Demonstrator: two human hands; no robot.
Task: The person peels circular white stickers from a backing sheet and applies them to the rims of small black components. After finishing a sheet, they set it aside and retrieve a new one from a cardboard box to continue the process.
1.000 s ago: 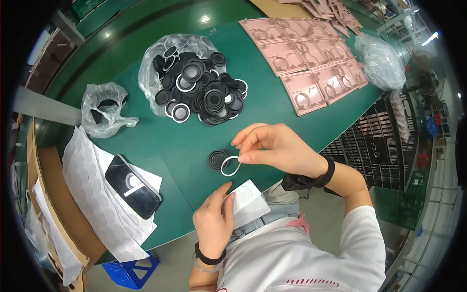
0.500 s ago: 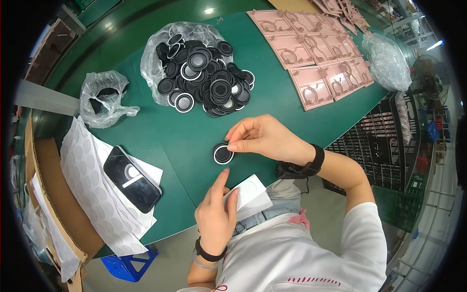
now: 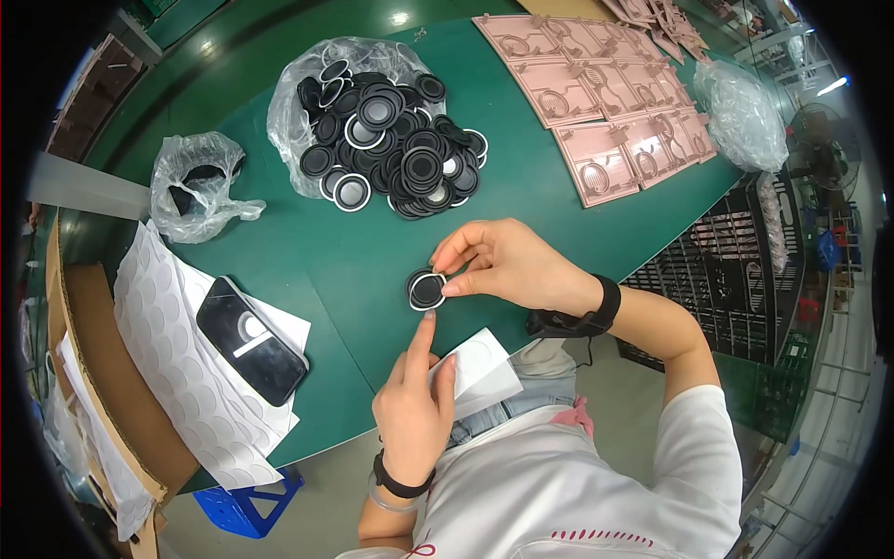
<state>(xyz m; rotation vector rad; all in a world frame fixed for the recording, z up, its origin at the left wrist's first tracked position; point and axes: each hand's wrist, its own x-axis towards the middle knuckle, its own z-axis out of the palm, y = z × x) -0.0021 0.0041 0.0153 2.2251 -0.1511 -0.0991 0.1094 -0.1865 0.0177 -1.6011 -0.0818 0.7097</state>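
Right hand: I am pinching the right edge of a white ring point(image 3: 414, 306) between thumb and fingertips of my right hand point(image 3: 507, 267), the other fingers curling loosely
Left hand: my left hand point(image 3: 408, 410) is half closing around a folded white paper point(image 3: 480, 361), the index finger pointing forward; whether its tip is touching the ring I cannot tell
White ring: it is lying over a black disc point(image 3: 427, 290), sitting a little off-centre toward me
Black disc: it is resting on the green table point(image 3: 349, 279), between my two hands
Disc pile: beyond my hands a pile of black discs point(image 3: 396, 154) is spilling from a clear bag point(image 3: 287, 116)
Left side: a phone point(image 3: 251, 340) is lying on the sticker sheets point(image 3: 168, 359), a cardboard box point(image 3: 112, 368) standing beside them
Far right: pink panels point(image 3: 605, 93) are lying in rows near a crumpled plastic bag point(image 3: 742, 116)
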